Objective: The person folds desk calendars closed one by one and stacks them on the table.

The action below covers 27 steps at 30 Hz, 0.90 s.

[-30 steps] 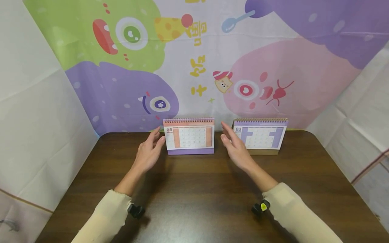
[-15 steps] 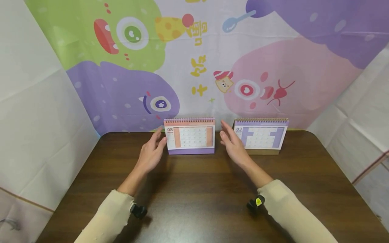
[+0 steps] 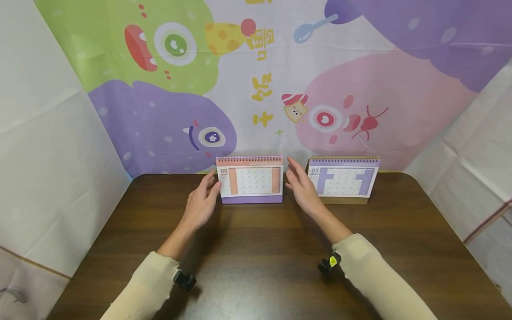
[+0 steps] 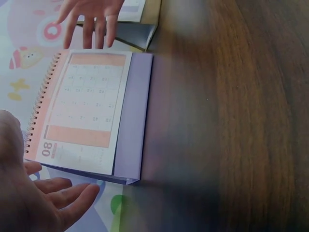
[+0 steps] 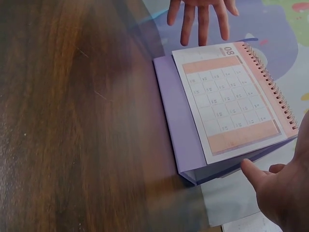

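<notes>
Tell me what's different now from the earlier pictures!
The right hand moved left, closer to the 08 calendar, and the left hand edged slightly right toward it. Nothing was grabbed or let go. The 08 calendar and 03 calendar stayed standing on the table.

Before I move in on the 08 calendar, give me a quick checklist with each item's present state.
1. 08 calendar standing stably on the table: ok, it looks propped on its stand, page facing the wearer.
2. Left hand positioned at the calendar's left side: ok.
3. Right hand positioned at its right side: ok, with a gap showing in the head view.
4. Calendar held from both sides: not ok, neither hand grips it.
5. Left hand touching the calendar: cannot tell.
6. Right hand clear of the 03 calendar: cannot tell, it overlaps that one in the head view.
</notes>
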Available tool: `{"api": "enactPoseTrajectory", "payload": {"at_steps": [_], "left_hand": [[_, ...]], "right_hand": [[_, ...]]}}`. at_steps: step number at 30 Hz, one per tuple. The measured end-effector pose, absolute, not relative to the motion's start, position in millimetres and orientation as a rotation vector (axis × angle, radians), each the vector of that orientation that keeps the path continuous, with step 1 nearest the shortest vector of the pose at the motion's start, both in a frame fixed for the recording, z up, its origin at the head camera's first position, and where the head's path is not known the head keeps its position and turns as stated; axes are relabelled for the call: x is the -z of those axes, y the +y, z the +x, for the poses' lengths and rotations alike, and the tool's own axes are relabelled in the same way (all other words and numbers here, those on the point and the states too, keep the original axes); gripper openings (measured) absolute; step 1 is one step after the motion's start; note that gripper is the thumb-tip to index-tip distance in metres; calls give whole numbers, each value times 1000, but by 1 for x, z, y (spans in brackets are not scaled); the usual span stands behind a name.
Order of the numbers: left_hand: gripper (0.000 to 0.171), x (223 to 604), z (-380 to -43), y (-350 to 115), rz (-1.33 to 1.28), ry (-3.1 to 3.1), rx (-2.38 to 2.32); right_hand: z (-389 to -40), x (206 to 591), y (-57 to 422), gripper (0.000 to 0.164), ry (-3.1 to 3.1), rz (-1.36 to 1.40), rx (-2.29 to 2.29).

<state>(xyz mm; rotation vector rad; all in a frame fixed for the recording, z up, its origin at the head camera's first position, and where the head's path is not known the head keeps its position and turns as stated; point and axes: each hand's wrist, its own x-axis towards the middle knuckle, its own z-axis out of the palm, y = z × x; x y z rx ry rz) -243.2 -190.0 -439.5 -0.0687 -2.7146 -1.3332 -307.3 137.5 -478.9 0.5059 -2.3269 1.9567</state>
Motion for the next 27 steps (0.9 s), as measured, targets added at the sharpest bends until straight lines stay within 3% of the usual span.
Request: {"api": "enactPoseTrajectory", "payload": {"at_steps": [7, 27], "left_hand": [[61, 444, -245, -190, -65, -2699, 1352], [61, 448, -246, -185, -88, -2704, 1465]], "right_hand": [[-285, 450, 125, 62, -2332, 456, -2003], [-288, 447, 121, 58, -2323, 461, -2017]]}}
